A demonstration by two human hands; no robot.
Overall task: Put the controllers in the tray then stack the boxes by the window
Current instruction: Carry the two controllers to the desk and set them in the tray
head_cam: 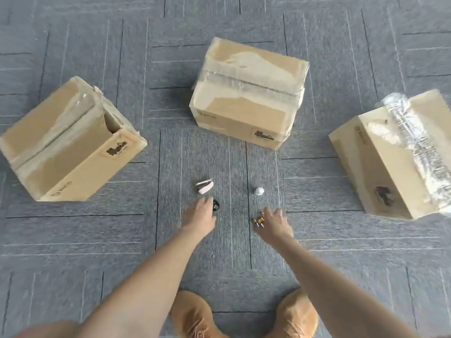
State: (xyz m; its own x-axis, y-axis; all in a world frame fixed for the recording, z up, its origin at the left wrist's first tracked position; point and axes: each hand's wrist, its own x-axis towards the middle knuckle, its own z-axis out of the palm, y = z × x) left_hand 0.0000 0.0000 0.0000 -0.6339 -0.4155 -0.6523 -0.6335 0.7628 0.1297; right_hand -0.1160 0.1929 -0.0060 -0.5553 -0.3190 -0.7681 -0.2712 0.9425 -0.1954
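So, biggest first: grey carpet tiles (73, 240) fill the whole shot, with three taped cardboard boxes on them. The left box (70, 142) sits at about 10 o'clock, its top flap torn open at one corner. The middle box (246, 93) is at 12, wrapped in clear tape. The right box (395, 157) is at 3, cut off by the frame edge, with a glare-blown wad of plastic along its top (can't read any of the printing). Both forearms reach in from 6 o'clock over a pair of tan shoes (195, 315), only partly in view.

The left hand (199, 219) has its fingers stretched forward and fairly relaxed, fingertips right at a small black thing (215, 205), holding nothing I can see. The right hand (274, 223) is spread out, loose, just beside a little gold and black cluster (258, 220); too blurry to say if it touches. Past them, a pinkish-white item (205, 187) at 11 and a small white ball (259, 191) at 1. No idea which are the controllers.
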